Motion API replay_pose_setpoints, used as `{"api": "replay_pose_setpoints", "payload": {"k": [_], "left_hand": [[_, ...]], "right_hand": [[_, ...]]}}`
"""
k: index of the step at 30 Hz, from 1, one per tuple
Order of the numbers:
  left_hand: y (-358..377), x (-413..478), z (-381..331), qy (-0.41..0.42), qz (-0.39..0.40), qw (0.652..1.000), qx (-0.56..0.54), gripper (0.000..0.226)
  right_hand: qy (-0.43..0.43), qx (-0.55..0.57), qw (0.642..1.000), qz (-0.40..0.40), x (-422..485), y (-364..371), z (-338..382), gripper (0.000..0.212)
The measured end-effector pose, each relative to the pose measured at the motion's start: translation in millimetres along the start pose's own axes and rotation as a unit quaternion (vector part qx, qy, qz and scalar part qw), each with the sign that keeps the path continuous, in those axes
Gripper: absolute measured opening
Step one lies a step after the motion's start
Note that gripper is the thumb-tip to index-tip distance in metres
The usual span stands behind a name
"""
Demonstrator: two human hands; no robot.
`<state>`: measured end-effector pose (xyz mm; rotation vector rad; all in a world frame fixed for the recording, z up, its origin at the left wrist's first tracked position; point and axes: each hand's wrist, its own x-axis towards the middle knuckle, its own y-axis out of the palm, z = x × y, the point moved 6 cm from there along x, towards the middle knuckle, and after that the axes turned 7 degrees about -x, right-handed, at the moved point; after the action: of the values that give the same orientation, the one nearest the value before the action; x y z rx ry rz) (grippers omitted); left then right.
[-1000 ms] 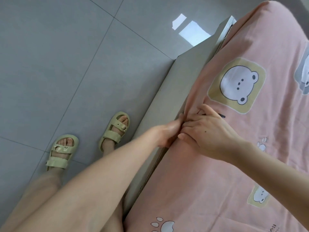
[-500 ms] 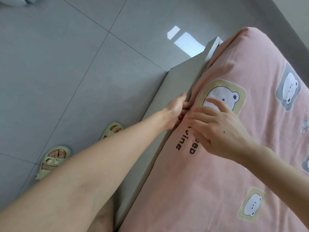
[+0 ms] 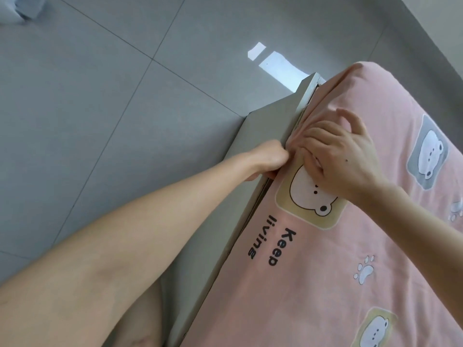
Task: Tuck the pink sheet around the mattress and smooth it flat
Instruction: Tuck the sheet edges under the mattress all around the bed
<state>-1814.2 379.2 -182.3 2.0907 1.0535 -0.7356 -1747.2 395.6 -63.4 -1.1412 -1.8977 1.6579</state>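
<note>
The pink sheet (image 3: 338, 246), printed with bear patches, paw prints and the words "Keep living", covers the mattress on the right. My left hand (image 3: 269, 160) is at the mattress's left side, fingers curled and pushed into the gap between the sheet and the grey bed frame (image 3: 255, 146); its fingertips are hidden. My right hand (image 3: 340, 156) lies on top of the sheet at that same edge, fingers bent down and pressing bunched fabric toward the gap. The sheet is wrinkled just beyond both hands.
Grey tiled floor (image 3: 112, 108) spreads to the left of the frame, with a bright patch of light (image 3: 278, 66) near the bed's far corner. A pale object (image 3: 17, 8) lies at the top left. A grey wall strip runs along the upper right.
Both hands have travelled along the mattress edge toward the far corner, past the yellow bear patch. My view has shifted forward, and my sandalled feet have dropped out of sight.
</note>
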Motion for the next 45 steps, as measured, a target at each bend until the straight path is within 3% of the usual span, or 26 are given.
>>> {"api": "replay_pose_setpoints", "payload": {"k": [6,11,16,21,25,29,32,34,37,40,42,45], "left_hand": [[-9.9,10.9,-15.4,0.055,-0.070,0.994,-0.064,0.018],[-14.1,21.7,-28.5,0.093,-0.092,0.991,0.017,0.020],[-14.6,27.2,-30.9,0.003,-0.039,0.997,-0.074,0.017],[-11.8,35.2,-40.6,0.029,-0.071,0.997,0.026,0.029],[-5.1,37.3,-53.9,0.073,-0.149,0.979,0.118,0.036],[-7.6,45.1,-58.1,0.028,-0.216,0.968,0.126,0.029],[-12.1,52.3,-57.5,-0.021,-0.187,0.982,0.030,0.018],[-11.6,52.3,-55.8,-0.070,-0.100,0.989,-0.089,0.019],[-13.8,42.4,-50.7,-0.123,-0.002,0.957,-0.264,0.033],[-19.8,33.8,-46.8,-0.091,-0.014,0.972,-0.217,0.032],[-24.6,24.5,-49.5,-0.047,-0.063,0.981,-0.178,0.028],[-44.5,7.4,-47.5,-0.005,-0.127,0.968,-0.216,0.030]], "right_hand": [[-0.008,0.030,0.999,-0.035,4.3,-1.5,-21.4,0.024],[0.007,0.040,0.998,-0.051,14.1,5.2,-39.3,0.022],[0.040,0.052,0.995,-0.080,15.2,11.2,-42.5,0.021],[0.050,0.061,0.990,-0.114,14.9,13.7,-40.9,0.019],[0.070,0.073,0.982,-0.160,9.0,11.5,-44.9,0.027],[0.094,0.067,0.972,-0.204,9.8,26.1,-39.3,0.023],[0.096,0.058,0.970,-0.217,11.7,35.6,-38.0,0.021],[0.097,0.047,0.971,-0.214,13.1,38.8,-37.2,0.022],[0.102,0.033,0.978,-0.181,16.3,44.9,-35.7,0.023],[0.112,0.008,0.987,-0.119,23.0,48.6,-35.3,0.029],[0.112,-0.001,0.991,-0.070,25.4,49.9,-36.1,0.033],[0.129,0.068,0.989,-0.031,30.1,44.1,-33.1,0.037]]}}
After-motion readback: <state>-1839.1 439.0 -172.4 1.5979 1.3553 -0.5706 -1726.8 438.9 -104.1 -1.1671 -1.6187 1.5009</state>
